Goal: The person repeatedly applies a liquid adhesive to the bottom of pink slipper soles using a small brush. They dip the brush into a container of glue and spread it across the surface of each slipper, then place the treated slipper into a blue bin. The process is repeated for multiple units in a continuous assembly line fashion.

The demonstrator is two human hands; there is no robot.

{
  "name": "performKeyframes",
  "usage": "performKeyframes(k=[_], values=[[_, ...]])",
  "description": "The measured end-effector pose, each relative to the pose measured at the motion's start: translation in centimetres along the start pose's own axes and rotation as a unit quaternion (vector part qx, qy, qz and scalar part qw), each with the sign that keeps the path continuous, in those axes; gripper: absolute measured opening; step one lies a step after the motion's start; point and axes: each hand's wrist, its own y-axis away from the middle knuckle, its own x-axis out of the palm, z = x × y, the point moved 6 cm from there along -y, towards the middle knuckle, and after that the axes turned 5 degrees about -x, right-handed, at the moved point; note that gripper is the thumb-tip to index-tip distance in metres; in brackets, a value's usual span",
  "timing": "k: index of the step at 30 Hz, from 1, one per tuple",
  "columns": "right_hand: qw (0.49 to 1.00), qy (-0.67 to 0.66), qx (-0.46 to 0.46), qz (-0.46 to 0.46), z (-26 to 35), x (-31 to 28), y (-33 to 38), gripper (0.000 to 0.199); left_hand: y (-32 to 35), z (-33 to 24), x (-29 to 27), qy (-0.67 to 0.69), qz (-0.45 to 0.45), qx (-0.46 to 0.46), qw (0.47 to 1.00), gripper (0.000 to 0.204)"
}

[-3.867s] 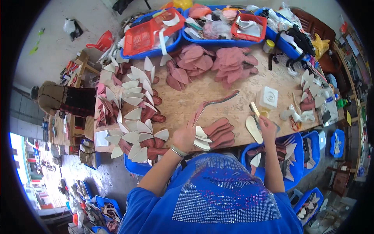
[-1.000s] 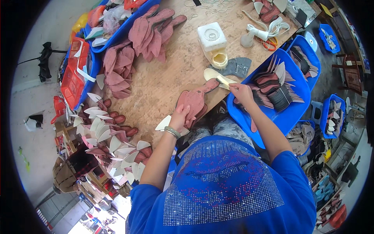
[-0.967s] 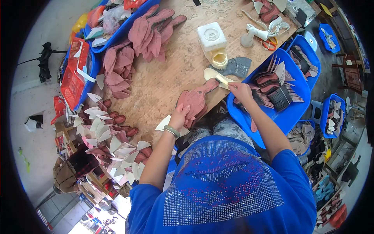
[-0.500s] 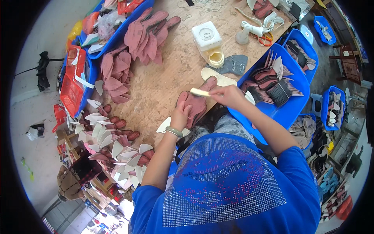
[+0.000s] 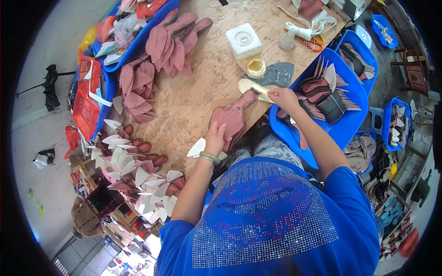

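My left hand (image 5: 216,138) is closed on a small stack of pink insoles (image 5: 232,118), holding it at the table's near edge. A pale pointed piece (image 5: 197,148) lies beside that wrist. My right hand (image 5: 283,99) pinches a light-handled brush (image 5: 263,91); its dark tip is at the narrow far end of the top insole. Under and beyond the brush lies a cream sole-shaped piece (image 5: 245,84). Farther off stands a yellowed cup (image 5: 255,68) against a white foam block (image 5: 242,39), with a dark grey patch (image 5: 280,74) next to it.
Pink insoles are heaped (image 5: 172,43) on the table's far left; more with pale pointed pieces (image 5: 122,158) line its left edge. A blue bin (image 5: 354,103) of stacked insoles stands at right. White strap (image 5: 315,27) and orange-handled scissors (image 5: 317,44) lie at far right.
My right hand has moved right and slightly away, bringing the brush from the insole's middle to its narrow far end. My left hand keeps its hold on the stack.
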Motion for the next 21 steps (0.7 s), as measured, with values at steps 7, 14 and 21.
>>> performKeyframes(k=[7,14,21], values=[[0.978,-0.194,0.073,-0.014,-0.7,2.0,7.0,0.025,2.0,-0.9,2.2,0.122,-0.006,-0.023,0.992,0.035],[0.912,-0.398,0.089,0.038,4.6,-0.9,7.8,0.024,1.8,-1.1,2.0,0.001,-0.022,0.054,0.998,0.07],[0.998,0.033,-0.032,-0.05,3.5,-6.9,-0.6,0.024,0.9,-1.7,2.4,-0.142,-0.001,0.067,0.988,0.057]])
